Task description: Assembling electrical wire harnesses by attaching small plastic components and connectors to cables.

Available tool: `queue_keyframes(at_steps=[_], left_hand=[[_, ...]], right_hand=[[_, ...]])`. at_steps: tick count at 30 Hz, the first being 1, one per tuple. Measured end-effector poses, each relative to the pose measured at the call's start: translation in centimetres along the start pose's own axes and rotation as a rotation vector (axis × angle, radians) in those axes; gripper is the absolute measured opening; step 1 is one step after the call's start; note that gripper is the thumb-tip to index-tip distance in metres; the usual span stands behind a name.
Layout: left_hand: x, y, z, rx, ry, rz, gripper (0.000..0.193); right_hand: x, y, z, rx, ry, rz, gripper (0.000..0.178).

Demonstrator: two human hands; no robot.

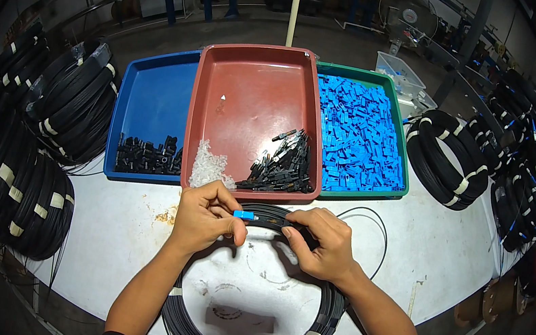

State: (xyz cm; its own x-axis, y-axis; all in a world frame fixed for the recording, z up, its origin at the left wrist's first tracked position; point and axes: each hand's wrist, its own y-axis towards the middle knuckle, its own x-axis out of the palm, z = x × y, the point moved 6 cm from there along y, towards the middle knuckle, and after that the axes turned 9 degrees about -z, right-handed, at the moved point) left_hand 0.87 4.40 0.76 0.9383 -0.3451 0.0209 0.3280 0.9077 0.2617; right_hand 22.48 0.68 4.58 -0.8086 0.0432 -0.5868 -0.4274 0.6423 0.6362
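Between the thumb and fingers of my left hand [206, 217] is a small blue connector housing [243, 215]. My right hand [322, 242] pinches a slim black connector body [273, 222], whose pale tip points at the blue housing. The two pieces sit end to end; I cannot tell whether they are joined. Beneath both hands a coil of black cable [327, 316], bound with white tape, lies on the white table [113, 242]. A loose loop of cable arches out right of my right hand.
Past my hands stand a blue tray [155, 90] with black parts, a red tray [258, 91] with clear caps and black connectors, and a green tray [399, 152] full of blue housings. Cable coils [79, 100] are stacked at left; another coil [448, 160] lies at right.
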Motion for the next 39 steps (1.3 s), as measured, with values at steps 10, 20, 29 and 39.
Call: queue_keyframes(at_steps=[10, 20, 29, 39], left_hand=[[0.5, 0.0, 1.1, 0.099, 0.262, -0.057, 0.028], [2.9, 0.0, 2.7, 0.209, 0.504, -0.17, 0.034], [3.2, -0.2, 4.1, 0.413, 0.61, -0.15, 0.025], [3.6, -0.2, 4.5, 0.447, 0.597, -0.124, 0.017]], right_hand=[[0.1, 0.0, 0.0, 0.008, 0.004, -0.049, 0.014], [1.3, -0.1, -0.4, -0.084, -0.084, -0.196, 0.021], [1.2, -0.2, 0.0, -0.05, -0.065, -0.131, 0.021], [1.2, -0.8, -0.5, -0.132, -0.057, -0.169, 0.042]])
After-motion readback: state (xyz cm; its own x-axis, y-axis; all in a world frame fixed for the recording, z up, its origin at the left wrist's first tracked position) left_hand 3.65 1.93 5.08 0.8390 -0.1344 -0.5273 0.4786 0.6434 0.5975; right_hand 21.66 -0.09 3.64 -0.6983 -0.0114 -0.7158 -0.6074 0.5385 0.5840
